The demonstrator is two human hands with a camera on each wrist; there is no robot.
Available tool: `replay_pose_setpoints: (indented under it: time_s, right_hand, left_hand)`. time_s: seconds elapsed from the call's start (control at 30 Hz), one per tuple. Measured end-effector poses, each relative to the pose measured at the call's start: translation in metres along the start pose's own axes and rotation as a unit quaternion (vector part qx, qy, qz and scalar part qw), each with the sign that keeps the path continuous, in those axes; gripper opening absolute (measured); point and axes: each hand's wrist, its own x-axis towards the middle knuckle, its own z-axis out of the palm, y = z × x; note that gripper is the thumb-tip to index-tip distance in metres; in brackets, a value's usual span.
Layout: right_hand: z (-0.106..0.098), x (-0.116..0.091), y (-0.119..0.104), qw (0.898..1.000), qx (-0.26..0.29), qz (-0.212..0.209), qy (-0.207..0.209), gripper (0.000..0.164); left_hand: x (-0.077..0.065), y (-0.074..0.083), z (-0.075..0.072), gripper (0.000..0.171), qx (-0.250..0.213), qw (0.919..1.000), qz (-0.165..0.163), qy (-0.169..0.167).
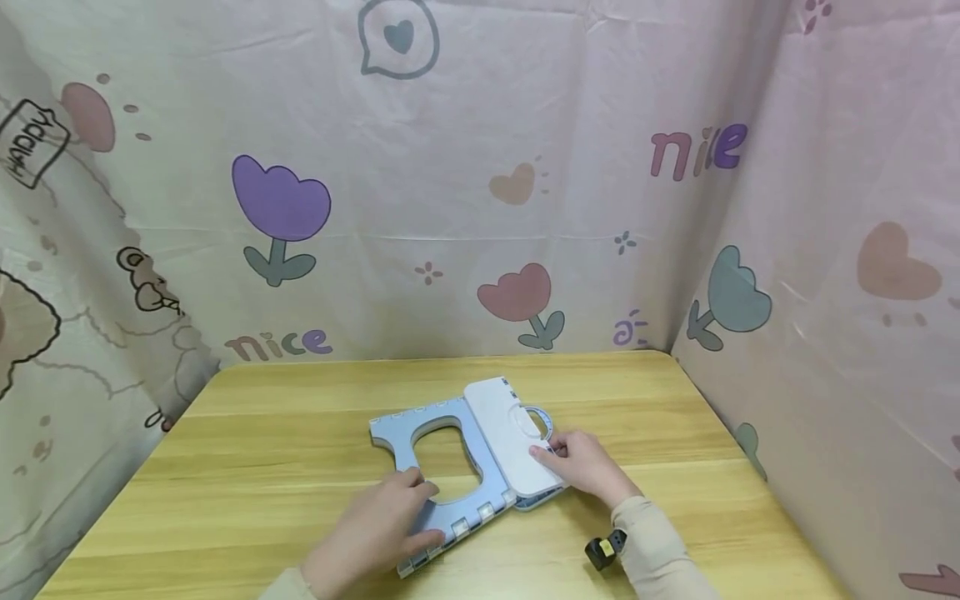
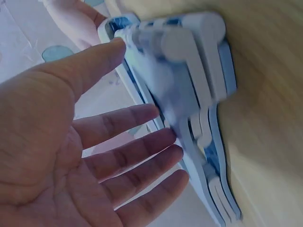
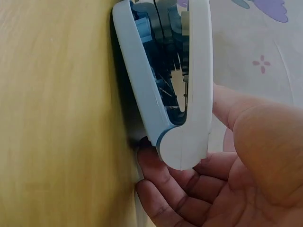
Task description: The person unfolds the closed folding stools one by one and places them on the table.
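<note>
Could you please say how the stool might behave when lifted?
The stool would probably feel stiff, as its panels look like moulded plastic. It may swing or fold, since a rounded hinge joins two panels. It likely won't roll, being broad and flat.

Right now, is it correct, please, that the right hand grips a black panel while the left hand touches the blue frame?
Not quite: the head view shows the right hand gripping a white panel, not black; the left hand does touch the blue frame.
</note>
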Motion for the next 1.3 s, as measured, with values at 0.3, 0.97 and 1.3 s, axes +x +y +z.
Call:
replay_pose_setpoints:
  time_s: [0.3,0.97,1.3]
  right_hand:
    - [-0.003,-0.002,0.003,0.999,0.033,-0.011,-0.021,0.033]
    - [-0.043,-0.027,-0.051,0.995,0.077,-0.05,0.036,0.026]
    - [-0.056,-0.046,-0.088,0.993,0.08,-0.064,0.052,0.027]
  left_hand:
    - [0.0,0.012,0.01,0.047,0.005,0.9998,0.016,0.014]
    - [-0.011,0.013,0.007,0.046,-0.051,0.9931,0.025,0.103]
    - [-0.012,0.008,0.001,0.04,-0.153,0.9832,0.055,0.084]
